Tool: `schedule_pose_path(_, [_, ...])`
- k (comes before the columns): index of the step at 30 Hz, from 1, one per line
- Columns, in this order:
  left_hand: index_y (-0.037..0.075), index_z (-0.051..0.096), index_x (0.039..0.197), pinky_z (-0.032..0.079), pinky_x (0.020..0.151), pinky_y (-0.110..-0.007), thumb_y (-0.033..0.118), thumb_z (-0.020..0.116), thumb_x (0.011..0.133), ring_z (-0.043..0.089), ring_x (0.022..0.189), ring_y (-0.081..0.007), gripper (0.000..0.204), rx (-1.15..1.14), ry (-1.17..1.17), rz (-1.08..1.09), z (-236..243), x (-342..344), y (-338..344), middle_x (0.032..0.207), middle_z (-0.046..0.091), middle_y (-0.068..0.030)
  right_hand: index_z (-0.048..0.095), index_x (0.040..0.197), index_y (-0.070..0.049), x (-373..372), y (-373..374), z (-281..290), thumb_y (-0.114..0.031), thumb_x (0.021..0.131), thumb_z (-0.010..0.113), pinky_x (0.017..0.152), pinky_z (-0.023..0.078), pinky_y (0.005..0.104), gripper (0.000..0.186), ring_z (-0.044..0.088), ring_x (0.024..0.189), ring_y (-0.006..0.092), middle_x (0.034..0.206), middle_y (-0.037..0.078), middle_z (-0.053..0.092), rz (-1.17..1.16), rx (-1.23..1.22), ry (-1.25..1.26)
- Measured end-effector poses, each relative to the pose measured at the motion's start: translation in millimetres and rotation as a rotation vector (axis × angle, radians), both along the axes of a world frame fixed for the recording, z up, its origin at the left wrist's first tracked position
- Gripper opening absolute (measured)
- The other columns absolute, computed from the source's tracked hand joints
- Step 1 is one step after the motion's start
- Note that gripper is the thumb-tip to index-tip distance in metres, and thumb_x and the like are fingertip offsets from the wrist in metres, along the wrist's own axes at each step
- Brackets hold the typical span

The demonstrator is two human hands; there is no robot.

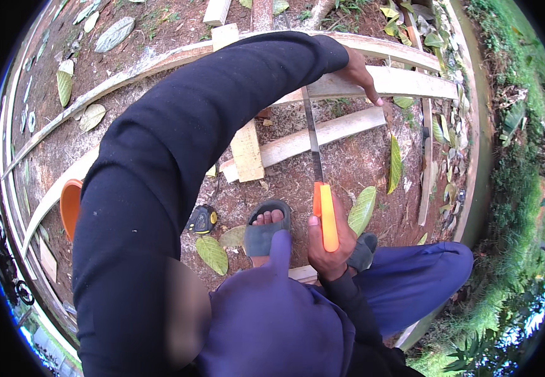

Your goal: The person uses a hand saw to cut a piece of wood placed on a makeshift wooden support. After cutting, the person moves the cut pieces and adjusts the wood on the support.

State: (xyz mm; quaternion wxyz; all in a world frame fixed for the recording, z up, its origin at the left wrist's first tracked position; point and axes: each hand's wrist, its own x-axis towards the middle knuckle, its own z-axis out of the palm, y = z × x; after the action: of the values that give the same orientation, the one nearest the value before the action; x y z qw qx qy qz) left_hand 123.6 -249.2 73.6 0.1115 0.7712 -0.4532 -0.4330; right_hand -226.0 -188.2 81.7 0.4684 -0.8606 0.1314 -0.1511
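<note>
A handsaw [314, 147] with an orange and yellow handle points away from me, and my right hand [338, 242] is closed round that handle. The far end of its blade meets the near edge of a pale wooden plank [411, 83]. My left arm reaches across in front of me, its dark sleeve covering part of the plank. Just right of the blade, my left hand [357, 72] grips the plank from above, with a finger stretched down over its near edge. The sleeve hides some of the left fingers. A short board [341, 129] lies under the blade on the ground.
A small wood piece [247, 154] crosses the short board. On the soil lie a black and yellow tape measure [203, 219] and large leaves [363, 210]. My sandalled foot [267, 235] is near the saw handle. An orange container [70, 207] stands left; longer planks [115, 78] run behind.
</note>
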Motion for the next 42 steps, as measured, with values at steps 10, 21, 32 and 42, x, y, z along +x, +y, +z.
schedule_pose_path(10, [-0.005,0.076,0.113,0.054,0.094,-0.042,0.083,0.072,0.068,0.071,0.105,-0.0366,0.099,-0.092,-0.182,0.021,-16.2,-3.5,2.6,0.116,0.072,-0.0268,0.057,0.135,0.012,-0.4,-3.3,-3.1,-0.004,0.091,0.07,0.078,0.061,0.0371,0.049,0.077,0.094,0.0341,0.117,0.028,0.072,-0.032,0.07,-0.02])
schedule_pose_path(21, [-0.004,0.075,0.115,0.056,0.087,-0.04,0.067,0.076,0.079,0.072,0.095,-0.0339,0.08,-0.217,-0.24,-0.012,-41.6,-2.8,-2.5,0.109,0.073,-0.0222,0.059,0.135,0.01,7.5,1.8,-7.0,-0.001,0.089,0.069,0.075,0.06,0.0352,0.048,0.077,0.087,0.0302,0.111,0.024,0.073,-0.075,0.05,-0.086])
schedule_pose_path(32, [-0.007,0.074,0.108,0.053,0.094,-0.043,0.073,0.073,0.073,0.07,0.106,-0.0392,0.087,-0.154,-0.235,0.013,-28.5,7.8,-0.5,0.113,0.072,-0.0289,0.059,0.134,0.012,-3.5,2.4,-8.1,0.003,0.088,0.066,0.084,0.059,0.0344,0.048,0.076,0.094,0.0288,0.113,0.024,0.073,-0.086,0.104,-0.037])
schedule_pose_path(42, [-0.006,0.075,0.109,0.054,0.094,-0.043,0.071,0.073,0.073,0.07,0.105,-0.0386,0.085,-0.154,-0.217,0.037,-25.8,9.7,2.6,0.114,0.073,-0.0279,0.061,0.134,0.008,2.9,-3.3,-17.0,-0.003,0.088,0.07,0.076,0.061,0.0357,0.048,0.077,0.088,0.0275,0.11,0.023,0.074,-0.097,0.094,-0.105])
